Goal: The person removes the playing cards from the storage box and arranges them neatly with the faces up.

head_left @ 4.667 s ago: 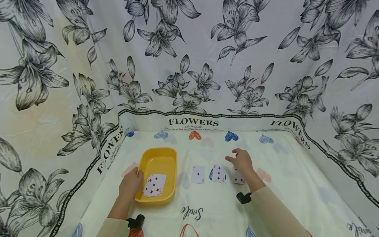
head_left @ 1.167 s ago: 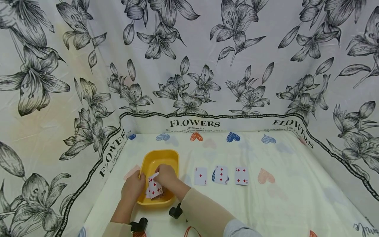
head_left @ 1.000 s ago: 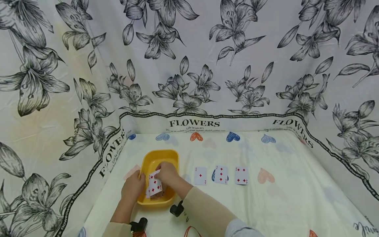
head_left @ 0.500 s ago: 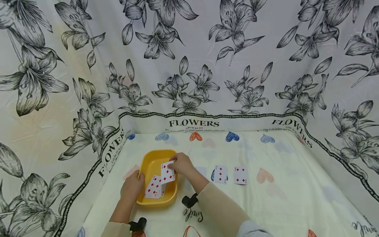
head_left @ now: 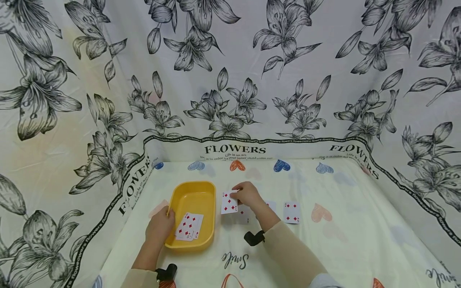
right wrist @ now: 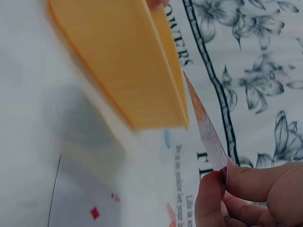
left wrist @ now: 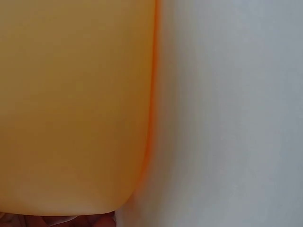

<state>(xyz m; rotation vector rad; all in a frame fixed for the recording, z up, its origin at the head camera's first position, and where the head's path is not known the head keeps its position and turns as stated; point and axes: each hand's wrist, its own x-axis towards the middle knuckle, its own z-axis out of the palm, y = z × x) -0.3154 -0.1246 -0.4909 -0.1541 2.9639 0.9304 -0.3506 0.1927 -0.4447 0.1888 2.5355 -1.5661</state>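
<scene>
A yellow plastic tray [head_left: 212, 200] stands at the left of the table; its wall [left wrist: 80, 109] fills much of the left wrist view. My left hand [head_left: 161, 226] grips its left rim. Overlapping diamond playing cards [head_left: 186, 227] lie inside. Right of the tray, above the cloth, my right hand [head_left: 248, 196] pinches a five of diamonds card [head_left: 226, 206] between thumb and fingers. In the right wrist view this card [right wrist: 210, 139] appears nearly edge-on. Below the hand lies an ace of diamonds [head_left: 243, 218], partly covered.
Behind the right hand a three of diamonds [head_left: 270, 205] is mostly hidden. A four of diamonds [head_left: 291, 212] lies face up to its right, in a row with the others. Printed white cloth [head_left: 345, 240] covers the table, and a flowered curtain [head_left: 230, 60] hangs around it.
My right hand picked the five of diamonds out of the tray and has carried it right, past the tray's rim. The left hand keeps its grip, and the four of diamonds was released earlier.
</scene>
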